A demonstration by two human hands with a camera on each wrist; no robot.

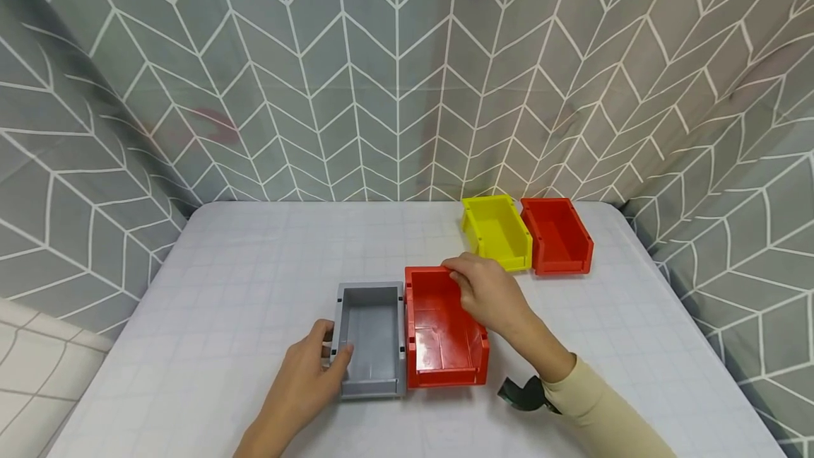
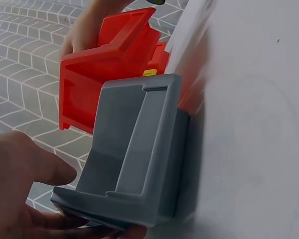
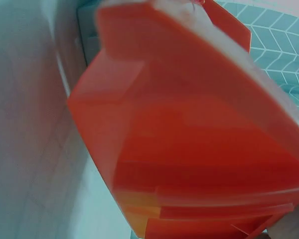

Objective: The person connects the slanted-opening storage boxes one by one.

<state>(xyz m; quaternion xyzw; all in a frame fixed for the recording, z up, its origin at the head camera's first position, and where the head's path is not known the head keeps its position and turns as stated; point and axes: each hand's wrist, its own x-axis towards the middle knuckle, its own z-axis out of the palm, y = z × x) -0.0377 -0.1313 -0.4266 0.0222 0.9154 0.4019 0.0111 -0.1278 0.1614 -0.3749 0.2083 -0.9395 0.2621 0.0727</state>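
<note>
A gray storage bin (image 1: 372, 345) stands on the table at the front middle. My left hand (image 1: 311, 366) grips its left wall, thumb over the rim and fingers outside; the left wrist view shows the thumb (image 2: 55, 169) above that wall. Right beside it is a red storage bin (image 1: 445, 331), which my right hand (image 1: 486, 292) holds by the back right rim. In the left wrist view the red bin (image 2: 84, 94) looks tilted and higher than the gray one. Its red outer side fills most of the right wrist view, where my right hand is mostly hidden.
A yellow bin (image 1: 499, 232) and a second red bin (image 1: 559, 235) stand side by side at the back right of the white-covered table (image 1: 254, 253). A dark strap (image 1: 524, 394) lies by my right sleeve. Patterned gray curtains (image 1: 394, 76) enclose the table's back and sides.
</note>
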